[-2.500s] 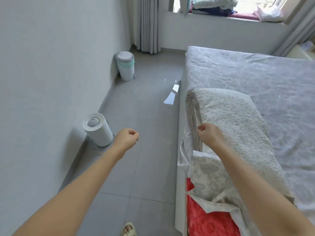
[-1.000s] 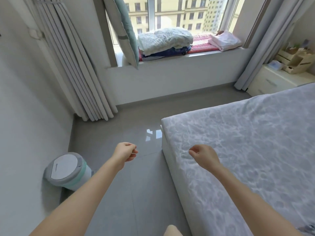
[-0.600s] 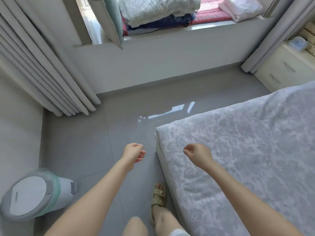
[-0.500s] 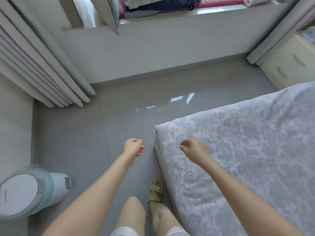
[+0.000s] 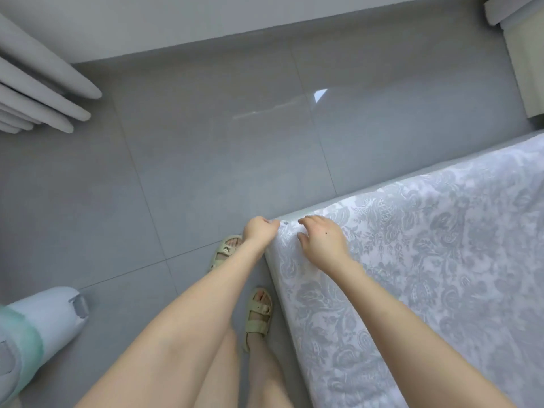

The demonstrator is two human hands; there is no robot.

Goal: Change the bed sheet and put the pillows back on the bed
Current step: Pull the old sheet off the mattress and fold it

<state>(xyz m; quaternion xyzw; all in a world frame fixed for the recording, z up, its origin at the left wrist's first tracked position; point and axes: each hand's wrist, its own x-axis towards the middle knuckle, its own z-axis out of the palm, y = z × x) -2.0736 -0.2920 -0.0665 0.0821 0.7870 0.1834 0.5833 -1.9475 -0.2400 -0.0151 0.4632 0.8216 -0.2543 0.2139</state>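
Grey floral sheet (image 5: pixel 426 260) under right hand (image 5: pixel 322 245)

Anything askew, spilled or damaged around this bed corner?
Nothing stands out. The patterned sheet lies smooth, bunched slightly only at the corner, where the left hand grips it and the right hand rests on it. The floor shows no spill.

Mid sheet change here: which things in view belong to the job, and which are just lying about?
Job: bed sheet; left hand gripping its corner; right hand resting on it beside the corner.
Lying about: bin; curtain; bedside cabinet; sandals, being worn.
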